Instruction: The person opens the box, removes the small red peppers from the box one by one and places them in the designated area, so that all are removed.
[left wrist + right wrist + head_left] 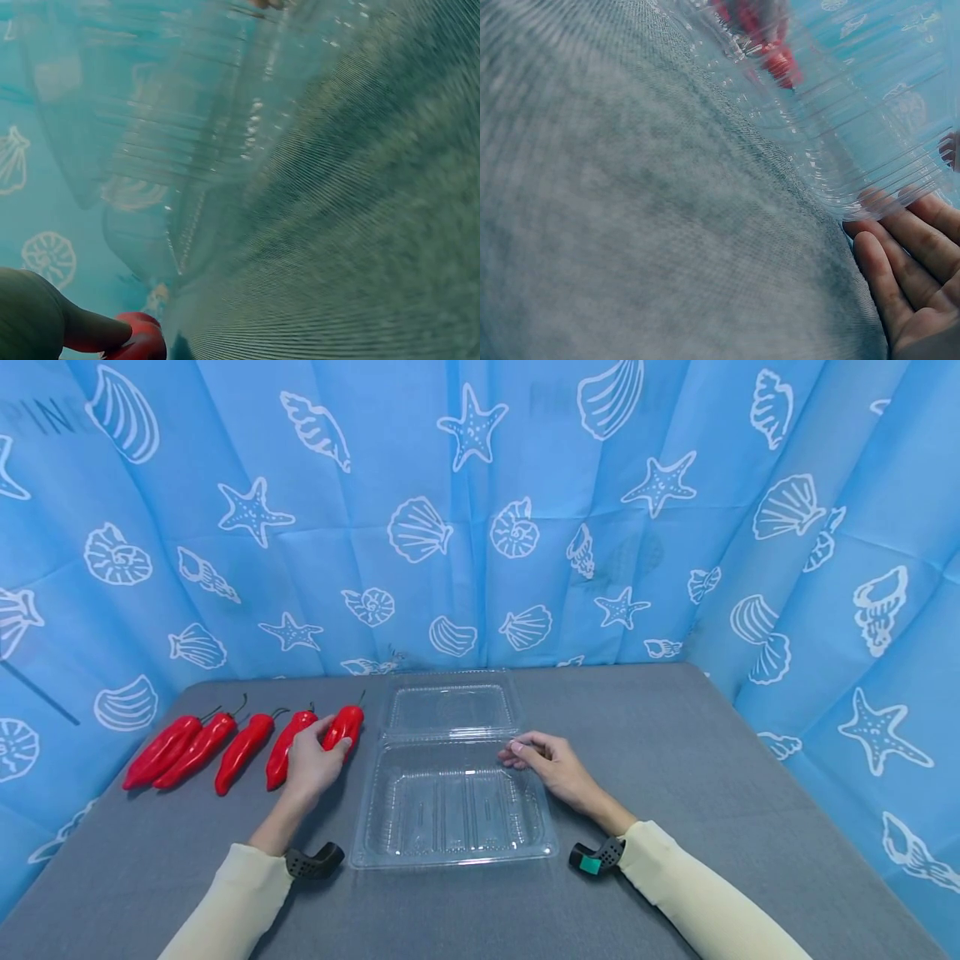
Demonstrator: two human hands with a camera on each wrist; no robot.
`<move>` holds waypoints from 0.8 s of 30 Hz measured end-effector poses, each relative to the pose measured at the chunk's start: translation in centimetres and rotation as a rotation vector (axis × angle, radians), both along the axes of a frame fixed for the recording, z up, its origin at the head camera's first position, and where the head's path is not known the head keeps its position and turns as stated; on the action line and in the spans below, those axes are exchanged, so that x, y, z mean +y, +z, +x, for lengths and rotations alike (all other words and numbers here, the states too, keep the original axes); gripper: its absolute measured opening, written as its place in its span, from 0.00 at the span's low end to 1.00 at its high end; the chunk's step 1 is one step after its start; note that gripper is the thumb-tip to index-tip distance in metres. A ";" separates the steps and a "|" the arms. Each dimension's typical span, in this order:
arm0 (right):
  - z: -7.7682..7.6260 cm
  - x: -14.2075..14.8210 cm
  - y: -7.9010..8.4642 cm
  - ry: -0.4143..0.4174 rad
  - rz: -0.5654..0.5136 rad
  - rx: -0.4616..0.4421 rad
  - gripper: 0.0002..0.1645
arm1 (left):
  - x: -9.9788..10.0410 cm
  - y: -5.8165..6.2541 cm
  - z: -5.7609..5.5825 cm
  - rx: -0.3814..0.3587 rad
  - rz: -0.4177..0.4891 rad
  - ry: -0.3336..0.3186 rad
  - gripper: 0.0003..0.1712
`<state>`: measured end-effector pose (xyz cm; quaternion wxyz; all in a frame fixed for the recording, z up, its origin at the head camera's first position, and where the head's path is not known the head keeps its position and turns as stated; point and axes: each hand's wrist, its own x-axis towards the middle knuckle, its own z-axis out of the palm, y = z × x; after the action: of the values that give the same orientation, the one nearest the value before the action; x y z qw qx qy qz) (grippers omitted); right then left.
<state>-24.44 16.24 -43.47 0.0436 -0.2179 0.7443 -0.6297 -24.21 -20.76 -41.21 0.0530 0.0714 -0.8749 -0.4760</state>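
Note:
My left hand (313, 762) pinches a red pepper (347, 725) between thumb and fingers, just left of a clear plastic container. In the left wrist view the thumb lies against this pepper (146, 341). The hinged container (457, 862) lies open, its lid (452, 675) folded back toward the curtain, and no pepper is inside. My right hand (555, 767) is at the container's right edge with relaxed fingers. In the right wrist view its fingers (922, 236) reach to the clear wall; whether they press on it I cannot tell.
Several more red peppers (246, 752) lie in a slanted row on the left of the grey-covered table (675, 760), stems pointing away. Nearest my left hand is one pepper (279, 758) partly behind it. A blue shell-patterned curtain (480, 568) stands behind and at both sides.

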 end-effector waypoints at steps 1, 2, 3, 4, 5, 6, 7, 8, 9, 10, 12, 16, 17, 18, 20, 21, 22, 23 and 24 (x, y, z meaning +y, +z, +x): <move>0.0 0.0 0.0 -0.001 0.001 -0.001 0.17 | 0.0 -0.1 0.0 -0.005 -0.004 0.004 0.41; 0.0 0.0 0.0 -0.001 0.002 -0.002 0.17 | 0.0 -0.2 -0.1 -0.008 -0.010 0.008 0.41; 0.0 0.0 0.0 -0.001 0.002 -0.001 0.17 | 0.0 -0.3 -0.1 -0.010 -0.011 0.011 0.41; 0.0 0.0 0.0 -0.002 0.003 0.000 0.17 | 0.0 -0.4 -0.1 -0.012 -0.011 0.013 0.41; 0.0 0.0 0.0 -0.001 0.002 0.001 0.17 | 0.1 -0.4 -0.1 -0.013 -0.011 0.016 0.40; 0.1 0.0 0.0 -0.001 0.001 0.002 0.17 | 0.1 -0.5 0.0 -0.012 -0.012 0.017 0.41; 0.0 0.0 0.0 -0.002 0.001 0.003 0.17 | 0.1 -0.4 0.0 -0.012 -0.011 0.018 0.41; 0.0 0.0 0.0 -0.001 0.000 0.004 0.17 | 0.1 -0.4 0.0 -0.012 -0.011 0.020 0.41; 0.0 0.0 0.0 -0.001 -0.001 0.004 0.16 | 0.2 -0.4 0.0 -0.012 -0.010 0.022 0.41; 0.0 0.0 0.0 -0.001 -0.003 0.004 0.16 | 0.2 -0.4 0.1 -0.013 -0.013 0.026 0.42; 0.0 0.0 -0.1 -0.001 -0.004 0.002 0.16 | 0.3 -0.3 0.1 -0.014 -0.016 0.037 0.42; 0.1 0.0 -0.1 0.001 -0.005 0.003 0.16 | 0.5 -0.2 0.2 -0.019 -0.021 0.058 0.43; 0.1 0.0 -0.1 0.001 -0.004 0.002 0.16 | 0.5 -0.1 0.2 -0.019 -0.021 0.059 0.44; 0.1 0.0 0.0 0.001 -0.004 0.002 0.16 | 0.5 -0.1 0.2 -0.019 -0.019 0.061 0.43; 0.1 0.0 0.0 0.003 -0.004 0.004 0.17 | 0.5 -0.1 0.2 -0.020 -0.018 0.061 0.43; 0.1 0.0 0.0 0.003 -0.004 0.004 0.17 | 0.5 -0.1 0.2 -0.019 -0.018 0.059 0.43; 0.1 0.0 0.1 0.003 -0.004 0.005 0.17 | 0.5 -0.1 0.2 -0.018 -0.016 0.059 0.43; 0.1 0.0 0.1 0.005 -0.005 0.009 0.17 | 0.5 -0.1 0.2 -0.018 -0.014 0.057 0.42; 0.1 0.0 0.1 0.006 -0.008 0.010 0.17 | 0.5 -0.1 0.2 -0.017 -0.014 0.056 0.42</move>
<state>-24.33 16.23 -43.39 0.0406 -0.2234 0.7415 -0.6314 -24.03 -20.28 -41.31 0.0592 0.0994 -0.8764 -0.4675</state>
